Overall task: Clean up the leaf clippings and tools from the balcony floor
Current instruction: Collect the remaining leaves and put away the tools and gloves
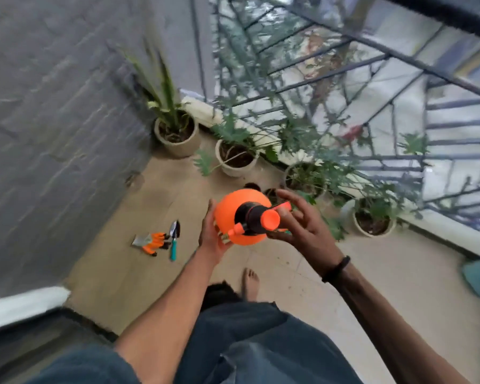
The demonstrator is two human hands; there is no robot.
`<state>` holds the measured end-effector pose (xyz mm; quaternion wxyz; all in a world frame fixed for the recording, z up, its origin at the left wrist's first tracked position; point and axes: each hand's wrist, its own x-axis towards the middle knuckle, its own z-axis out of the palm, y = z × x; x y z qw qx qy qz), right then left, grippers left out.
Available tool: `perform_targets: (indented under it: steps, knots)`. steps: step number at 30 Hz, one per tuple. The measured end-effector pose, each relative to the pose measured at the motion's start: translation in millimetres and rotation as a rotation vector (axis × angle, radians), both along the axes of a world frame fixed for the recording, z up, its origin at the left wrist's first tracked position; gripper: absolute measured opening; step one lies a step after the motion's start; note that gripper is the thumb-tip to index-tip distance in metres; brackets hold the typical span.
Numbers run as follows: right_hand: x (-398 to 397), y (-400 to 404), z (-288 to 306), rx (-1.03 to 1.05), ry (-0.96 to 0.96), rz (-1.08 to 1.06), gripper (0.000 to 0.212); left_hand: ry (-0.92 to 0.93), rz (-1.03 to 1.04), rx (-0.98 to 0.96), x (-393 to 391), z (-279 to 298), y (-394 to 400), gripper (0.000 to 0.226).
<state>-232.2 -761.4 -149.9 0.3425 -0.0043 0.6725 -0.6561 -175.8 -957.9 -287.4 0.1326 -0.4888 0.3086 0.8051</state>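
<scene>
Soft overcast daylight entering through railing (pixel 344 87), no hard shadows. Heavy motion blur across wall (pixel 53 120) and plants; wide-angle bending at edges. Centre sharper, colours saturated.

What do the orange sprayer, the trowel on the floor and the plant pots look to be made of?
Sprayer: smooth matte orange plastic, evenly coloured, with a black collar. Trowel: shiny grey blade, probably metal; teal handle, likely plastic or rubber. Pots: pale beige, dull finish, possibly ceramic or concrete; blur leaves it open.
</scene>
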Motion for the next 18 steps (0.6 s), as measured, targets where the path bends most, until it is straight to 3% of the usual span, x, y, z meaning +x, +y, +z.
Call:
perform_targets:
  steps: [3, 7, 10, 18]
  knots:
    - [20, 30, 3, 0.094, 0.141, -0.130, 0.041, -0.004, -0.193, 0.028, -3, -12, 28, 0.092]
    - [45, 81, -2, 0.404, 0.316, -0.250, 0.036, -0.011, -0.428, 0.000, -11, -4, 79, 0.066]
    - [69, 132, -5, 0.620, 0.417, -0.368, 0.038, -0.015, -0.559, -0.015, -18, 10, 122, 0.079]
    - [131, 254, 11, 0.557, 0.306, -0.689, 0.025, -0.045, -0.876, -0.159, -28, 28, 267, 0.053]
